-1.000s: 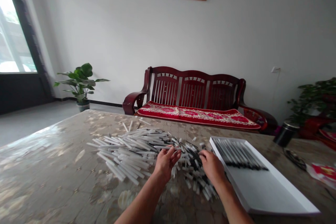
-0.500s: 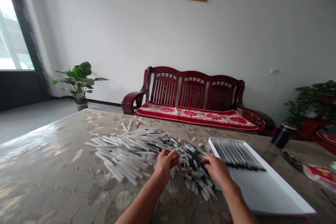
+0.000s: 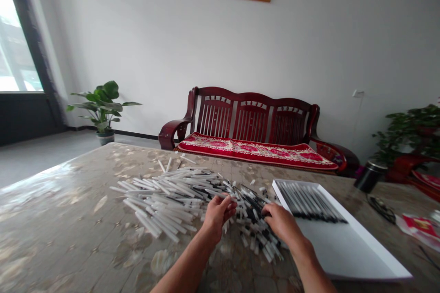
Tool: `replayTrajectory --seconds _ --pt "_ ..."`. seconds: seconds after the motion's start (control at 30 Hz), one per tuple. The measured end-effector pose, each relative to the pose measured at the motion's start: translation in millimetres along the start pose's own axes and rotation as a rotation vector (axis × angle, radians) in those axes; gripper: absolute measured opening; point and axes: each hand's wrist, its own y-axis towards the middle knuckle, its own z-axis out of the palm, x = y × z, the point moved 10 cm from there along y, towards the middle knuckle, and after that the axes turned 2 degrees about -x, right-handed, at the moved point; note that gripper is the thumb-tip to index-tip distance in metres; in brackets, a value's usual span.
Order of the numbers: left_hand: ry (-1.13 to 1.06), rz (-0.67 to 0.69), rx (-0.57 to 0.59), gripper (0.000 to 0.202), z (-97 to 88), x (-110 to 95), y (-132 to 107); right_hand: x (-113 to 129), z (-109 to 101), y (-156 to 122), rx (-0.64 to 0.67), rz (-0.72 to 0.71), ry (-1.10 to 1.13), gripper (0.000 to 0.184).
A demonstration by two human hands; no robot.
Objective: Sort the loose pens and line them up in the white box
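Note:
A big heap of white pen tubes point(image 3: 165, 201) lies on the patterned table point(image 3: 68, 229), running into a heap of black-and-white pen parts point(image 3: 252, 219) at its right. My left hand point(image 3: 217, 215) rests on the seam between the two heaps, fingers curled in a pinch on a thin part I cannot make out. My right hand point(image 3: 280, 222) lies palm down on the black-and-white parts, fingers bent into the pile. Just right of it sits a flat white tray point(image 3: 343, 242) with a row of finished black pens point(image 3: 311, 203) at its far end.
A dark round container point(image 3: 367, 176) and a black cable point(image 3: 380, 208) lie at the table's right, near a red printed sheet point(image 3: 419, 229). Behind the table stand a red wooden bench point(image 3: 254, 137) and two potted plants point(image 3: 101, 107).
Both hands have stayed in the pile and shifted only slightly; the right hand moved a little left and back. The camera view drifted a bit.

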Motion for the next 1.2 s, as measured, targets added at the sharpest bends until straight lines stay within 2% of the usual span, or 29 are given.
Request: replayTrajectory --seconds 0.1,0.23,0.37,0.53,0.73,1.03,1.2 --pt "-0.029 -0.018 0.016 0.016 5.0 2.2 -3.5 -0.6 -5.1 3.1 -0.056 0.031 0.118 0.018" --pt "-0.112 -0.054 0.062 0.015 12.6 8.0 -5.1 11.4 -12.9 6.6 -0.21 0.059 0.537 0.014" --pt "-0.171 -0.078 0.102 0.012 17.3 11.7 -5.2 34.6 -3.3 3.8 -0.264 0.087 0.913 0.017" --pt "-0.193 -0.088 0.127 0.009 19.3 14.2 -5.3 48.0 9.0 -1.4 -0.274 0.156 1.164 0.024" --pt "-0.199 -0.076 0.161 0.019 20.0 17.0 -4.4 45.2 7.8 -2.1 -0.335 0.154 1.2 0.028" --pt "-0.18 -0.046 0.186 0.03 21.9 16.6 -5.0 43.1 7.2 -2.6 -0.369 0.102 1.089 0.02" --pt "-0.15 -0.018 0.188 0.036 21.8 14.7 -6.4 47.6 -0.1 -5.4 -0.392 0.038 0.984 0.017"
